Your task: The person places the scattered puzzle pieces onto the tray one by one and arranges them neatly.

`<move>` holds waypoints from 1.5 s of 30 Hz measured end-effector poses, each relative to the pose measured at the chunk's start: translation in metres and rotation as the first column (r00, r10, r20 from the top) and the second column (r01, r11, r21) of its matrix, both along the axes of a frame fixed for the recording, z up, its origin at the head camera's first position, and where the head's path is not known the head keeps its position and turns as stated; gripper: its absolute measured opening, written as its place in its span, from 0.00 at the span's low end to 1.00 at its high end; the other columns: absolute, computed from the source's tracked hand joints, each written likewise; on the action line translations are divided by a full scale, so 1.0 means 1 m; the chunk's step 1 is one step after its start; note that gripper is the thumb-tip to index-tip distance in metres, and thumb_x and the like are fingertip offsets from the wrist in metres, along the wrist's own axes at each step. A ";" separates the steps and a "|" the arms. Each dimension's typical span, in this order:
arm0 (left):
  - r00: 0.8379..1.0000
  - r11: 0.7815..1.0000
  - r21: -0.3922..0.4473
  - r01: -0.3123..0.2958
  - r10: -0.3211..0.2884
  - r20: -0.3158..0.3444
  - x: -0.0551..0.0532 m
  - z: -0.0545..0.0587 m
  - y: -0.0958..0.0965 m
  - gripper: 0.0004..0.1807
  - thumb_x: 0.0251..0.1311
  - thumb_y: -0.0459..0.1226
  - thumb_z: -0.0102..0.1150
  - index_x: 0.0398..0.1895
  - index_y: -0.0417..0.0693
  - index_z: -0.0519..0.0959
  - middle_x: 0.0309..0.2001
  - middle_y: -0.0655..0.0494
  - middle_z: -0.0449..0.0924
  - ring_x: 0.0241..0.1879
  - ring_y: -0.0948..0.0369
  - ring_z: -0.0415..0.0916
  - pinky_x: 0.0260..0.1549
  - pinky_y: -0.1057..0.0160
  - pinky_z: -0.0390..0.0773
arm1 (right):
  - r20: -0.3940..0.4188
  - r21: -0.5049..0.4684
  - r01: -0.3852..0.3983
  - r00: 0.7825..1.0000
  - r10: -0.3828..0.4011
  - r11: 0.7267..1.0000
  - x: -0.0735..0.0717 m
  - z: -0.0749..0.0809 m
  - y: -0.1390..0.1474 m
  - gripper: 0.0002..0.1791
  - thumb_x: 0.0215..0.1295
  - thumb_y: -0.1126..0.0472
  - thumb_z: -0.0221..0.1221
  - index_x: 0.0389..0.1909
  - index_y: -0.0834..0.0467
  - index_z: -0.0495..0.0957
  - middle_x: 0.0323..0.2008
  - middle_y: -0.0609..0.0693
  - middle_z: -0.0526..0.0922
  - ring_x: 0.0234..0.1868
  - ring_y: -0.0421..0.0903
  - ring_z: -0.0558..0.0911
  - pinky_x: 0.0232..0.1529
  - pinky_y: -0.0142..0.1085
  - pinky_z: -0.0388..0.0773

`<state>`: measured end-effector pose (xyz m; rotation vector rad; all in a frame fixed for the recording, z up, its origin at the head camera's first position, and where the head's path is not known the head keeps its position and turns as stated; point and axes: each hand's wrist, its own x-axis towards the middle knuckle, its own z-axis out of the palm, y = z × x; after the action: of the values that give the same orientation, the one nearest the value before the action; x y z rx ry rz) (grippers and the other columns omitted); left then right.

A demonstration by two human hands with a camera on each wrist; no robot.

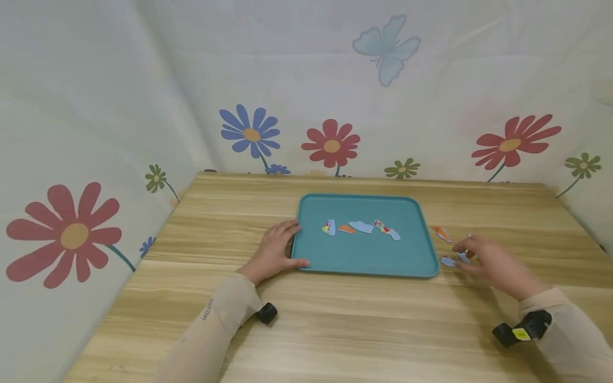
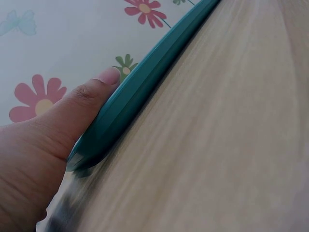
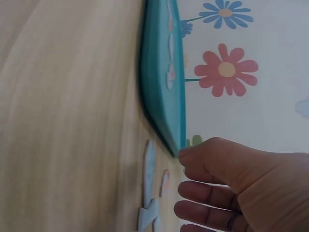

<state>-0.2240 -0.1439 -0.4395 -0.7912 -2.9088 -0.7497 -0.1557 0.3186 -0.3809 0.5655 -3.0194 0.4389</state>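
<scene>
Touching teal plastic tray (image 1: pixel 366 274) with left hand (image 1: pixel 274 249), fingers spread. Hovering with right hand (image 1: pixel 490 263), fingers parted. Beside near-right corner, pinch rim of flat pale-blue piece (image 1: pixel 448 261): likely light, stiff.

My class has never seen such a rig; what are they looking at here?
No robot here: a person works with a bare left hand and right hand. The widest picture comes from a camera worn on the head; the others from a left wrist camera and right wrist camera. On the wooden table lies a teal tray carrying flat printed pieces; loose pieces lie beside its right end. The left hand touches its left end; the right hand is at the loose pieces, apparently holding nothing.
</scene>
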 end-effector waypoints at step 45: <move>1.000 0.998 0.055 -0.006 0.007 -0.016 -0.001 -0.002 -0.001 0.42 0.51 0.54 0.68 0.67 0.43 0.68 0.72 0.48 0.61 0.72 0.47 0.56 0.69 0.41 0.55 | -0.010 0.090 -0.052 0.999 0.053 0.995 -0.014 -0.019 -0.009 0.06 0.56 0.59 0.66 0.29 0.53 0.78 0.29 0.44 0.76 0.30 0.37 0.72 0.30 0.33 0.73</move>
<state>-0.2253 -0.1447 -0.4418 -0.7779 -2.8616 -0.8148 -0.1695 0.3096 -0.3996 0.6524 -3.0304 0.3013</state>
